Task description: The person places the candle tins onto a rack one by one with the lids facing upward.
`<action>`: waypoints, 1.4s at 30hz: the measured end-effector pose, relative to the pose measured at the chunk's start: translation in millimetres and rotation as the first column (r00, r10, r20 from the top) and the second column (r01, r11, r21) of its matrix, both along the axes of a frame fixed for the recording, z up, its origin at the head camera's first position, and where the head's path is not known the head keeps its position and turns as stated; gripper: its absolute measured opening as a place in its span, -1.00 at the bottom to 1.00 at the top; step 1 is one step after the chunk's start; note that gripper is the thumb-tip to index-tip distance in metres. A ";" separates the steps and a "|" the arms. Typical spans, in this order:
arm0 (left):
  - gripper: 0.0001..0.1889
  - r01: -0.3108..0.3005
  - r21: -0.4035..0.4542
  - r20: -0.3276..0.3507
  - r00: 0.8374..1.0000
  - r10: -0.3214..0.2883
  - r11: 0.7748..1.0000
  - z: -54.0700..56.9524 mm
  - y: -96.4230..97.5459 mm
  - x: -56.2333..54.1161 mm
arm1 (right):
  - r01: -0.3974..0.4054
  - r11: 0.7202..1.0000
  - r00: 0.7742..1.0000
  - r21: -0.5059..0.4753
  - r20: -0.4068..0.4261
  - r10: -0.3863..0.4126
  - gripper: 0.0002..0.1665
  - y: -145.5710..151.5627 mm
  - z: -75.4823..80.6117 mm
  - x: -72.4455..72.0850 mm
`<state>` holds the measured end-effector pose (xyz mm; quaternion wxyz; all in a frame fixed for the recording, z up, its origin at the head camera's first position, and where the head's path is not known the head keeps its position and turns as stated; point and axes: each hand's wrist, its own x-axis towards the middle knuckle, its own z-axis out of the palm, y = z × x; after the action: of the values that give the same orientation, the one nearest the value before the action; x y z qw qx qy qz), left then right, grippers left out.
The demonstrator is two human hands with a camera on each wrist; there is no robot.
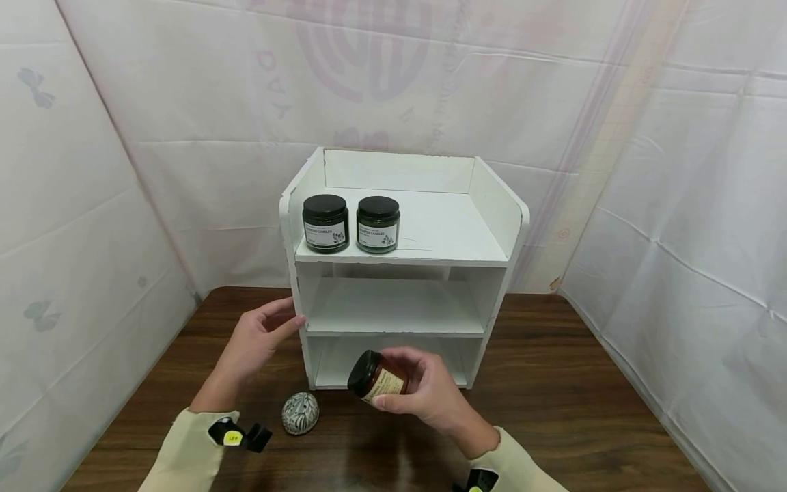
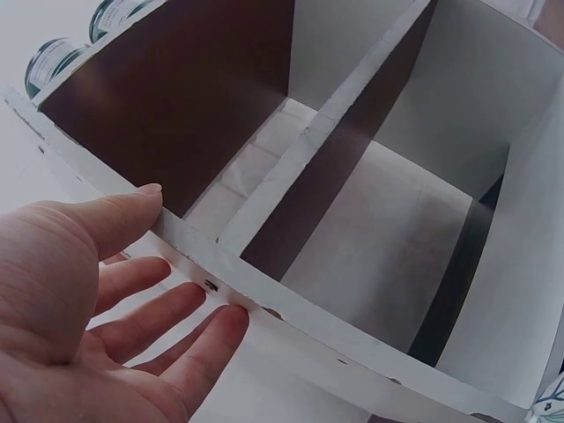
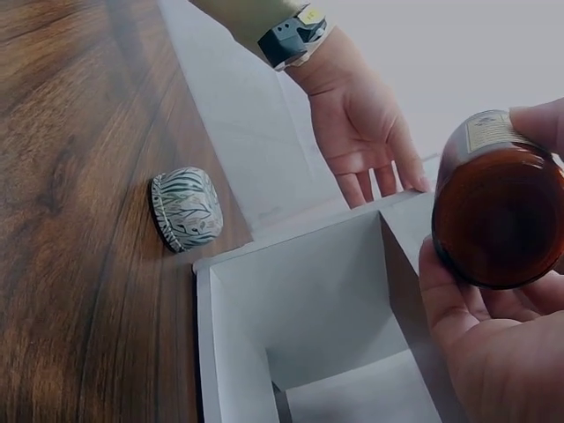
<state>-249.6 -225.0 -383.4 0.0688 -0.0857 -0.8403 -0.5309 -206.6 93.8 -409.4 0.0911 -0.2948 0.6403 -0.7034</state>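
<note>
My right hand grips an amber glass candle jar with a black lid and cream label, tilted in front of the lowest shelf. In the right wrist view the jar's brown glass base faces the camera. At the white shelf unit, my left hand is by the left side panel. Its thumb meets the panel's front edge in the left wrist view, while the loosely bent fingers lie along the outer side. A small rounded tin with a black-and-white leaf pattern rests on the table between the forearms.
Two dark green candle jars, a left one and a right one, stand on the unit's top tier, labels forward. Below are a middle shelf and a bottom shelf. Under everything is a brown wooden table, with white sheeting around it.
</note>
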 end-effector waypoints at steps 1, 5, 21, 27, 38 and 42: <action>-0.40 0.000 0.001 0.000 1.000 0.000 1.000 0.2 0.2 0.2 | -0.003 1.000 1.000 0.001 0.003 0.003 -0.28 -0.1 0.3 0.3; -0.39 -0.003 -0.002 0.000 1.000 0.003 1.000 -0.1 0.4 0.0 | -0.019 1.000 1.000 0.014 0.009 0.018 -0.31 0.3 2.3 1.2; -0.38 -0.001 -0.005 0.011 1.000 0.001 1.000 -1.3 -0.3 -1.1 | 0.007 1.000 1.000 0.004 0.010 -0.007 -0.32 1.2 4.5 2.5; -0.37 0.003 0.007 0.016 1.000 -0.003 1.000 -1.2 -0.2 -0.7 | -0.002 0.998 1.000 -0.070 -0.018 0.000 -0.29 0.7 1.9 2.3; -0.37 -0.005 -0.007 0.011 1.000 0.005 1.000 -4.1 -1.1 -2.8 | -0.025 0.999 1.000 -0.029 -0.001 0.025 -0.31 0.6 4.1 3.3; -0.36 -0.003 -0.005 0.011 1.000 0.003 1.000 -5.7 -0.9 -3.6 | -0.014 1.000 1.000 -0.005 -0.002 0.014 -0.33 1.7 5.7 3.9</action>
<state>-253.2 -225.8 -389.2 0.0648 -0.0818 -0.8420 -0.5294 -202.7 95.5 -403.7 0.0946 -0.3001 0.6366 -0.7041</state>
